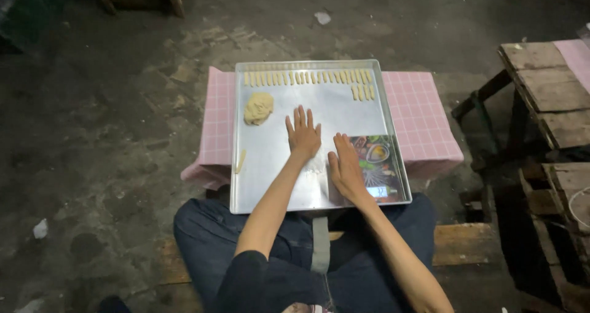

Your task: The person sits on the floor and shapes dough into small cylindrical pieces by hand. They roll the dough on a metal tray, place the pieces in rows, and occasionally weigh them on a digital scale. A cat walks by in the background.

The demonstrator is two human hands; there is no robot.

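Note:
A large metal tray [270,165] lies across a low table with a pink checked cloth [418,116]. My left hand [303,133] rests flat, palm down, fingers spread, on the middle of the tray. My right hand [345,167] lies flat just beside it, nearer to me, next to a small kitchen scale [380,165] with a colourful top. A lump of beige dough [259,107] sits at the tray's left. A row of several short dough sticks [307,77] lines the far edge, with a few more [362,92] below at the right. One stick [240,160] lies alone at the left edge.
I sit on a wooden bench [458,242] with the tray against my knees. Rough wooden pallets and crates [553,98] stand to the right. The ground around is dark bare concrete with scraps of litter [40,228].

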